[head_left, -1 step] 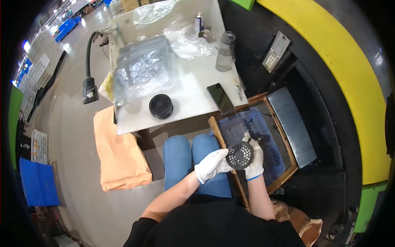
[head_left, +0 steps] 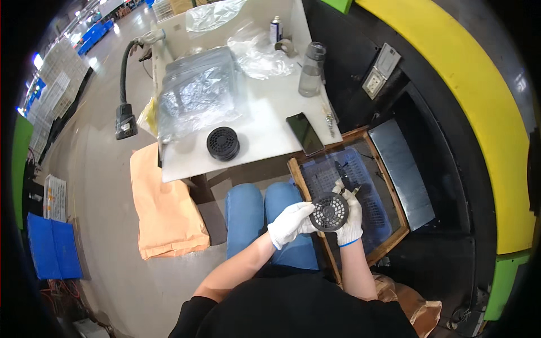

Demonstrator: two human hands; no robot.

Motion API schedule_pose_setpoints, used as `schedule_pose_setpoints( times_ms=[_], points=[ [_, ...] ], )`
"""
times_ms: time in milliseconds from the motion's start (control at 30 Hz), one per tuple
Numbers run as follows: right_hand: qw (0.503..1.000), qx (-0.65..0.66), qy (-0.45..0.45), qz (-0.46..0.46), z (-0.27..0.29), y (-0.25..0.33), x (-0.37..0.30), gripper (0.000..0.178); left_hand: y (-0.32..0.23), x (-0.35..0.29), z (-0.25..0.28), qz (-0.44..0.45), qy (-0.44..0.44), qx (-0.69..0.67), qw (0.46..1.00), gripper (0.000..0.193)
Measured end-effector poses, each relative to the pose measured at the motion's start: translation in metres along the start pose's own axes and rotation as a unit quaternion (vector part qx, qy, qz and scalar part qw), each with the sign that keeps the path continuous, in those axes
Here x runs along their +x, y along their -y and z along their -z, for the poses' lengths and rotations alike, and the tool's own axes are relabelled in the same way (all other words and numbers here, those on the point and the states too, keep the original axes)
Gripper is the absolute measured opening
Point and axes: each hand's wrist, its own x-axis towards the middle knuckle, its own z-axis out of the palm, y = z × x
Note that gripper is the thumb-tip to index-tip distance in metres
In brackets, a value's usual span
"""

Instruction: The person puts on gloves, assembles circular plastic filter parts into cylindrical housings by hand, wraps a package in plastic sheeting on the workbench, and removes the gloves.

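Note:
A round black plastic grille (head_left: 328,212), pierced with several rings of openings, is held over the right edge of my lap. My left hand (head_left: 290,225), in a white glove, grips its left rim with the fingers closed. From the other side my right hand (head_left: 350,222), gloved too, closes round the right rim. A small thin tool with a brass-coloured tip (head_left: 356,190) pokes out of the right hand's fingers; its kind is not clear. On the white table (head_left: 259,141) ahead sits a stack of similar black round grilles (head_left: 223,143).
Beneath my right hand, a blue plastic basket (head_left: 372,169) lies inside a wooden frame (head_left: 403,232). The table carries clear plastic bags (head_left: 197,96), a phone (head_left: 305,133), a water bottle (head_left: 311,70) and a spray can (head_left: 275,29). A lamp (head_left: 125,121) hangs left, above an orange-brown paper sack (head_left: 166,208).

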Motion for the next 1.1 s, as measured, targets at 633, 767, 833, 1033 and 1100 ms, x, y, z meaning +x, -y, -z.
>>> schedule_pose_setpoints(
  times_ms=[633, 767, 833, 1033, 1100],
  points=[
    [0.94, -0.338, -0.043, -0.022, -0.006, 0.033, -0.034, 0.024, -0.027, -0.006, -0.018, -0.101, -0.135, 0.5, 0.85, 0.027],
    [0.976, -0.129, 0.015, -0.175, 0.019, 0.034, -0.026, 0.019, -0.017, 0.003, -0.001, -0.152, -0.056, 0.446, 0.88, 0.027],
    [0.969, -0.16, 0.002, -0.191, 0.028, 0.036, -0.021, 0.018, -0.018, 0.003, 0.004, -0.127, -0.037, 0.422, 0.897, 0.026],
    [0.933, -0.285, -0.044, -0.216, 0.079, 0.036, 0.008, 0.008, -0.038, -0.016, -0.019, -0.052, -0.042, 0.103, 0.992, 0.023],
    [0.901, -0.371, -0.089, -0.205, 0.099, 0.033, 0.015, 0.009, -0.045, -0.02, -0.026, -0.077, -0.048, 0.085, 0.992, 0.025]
  ],
)
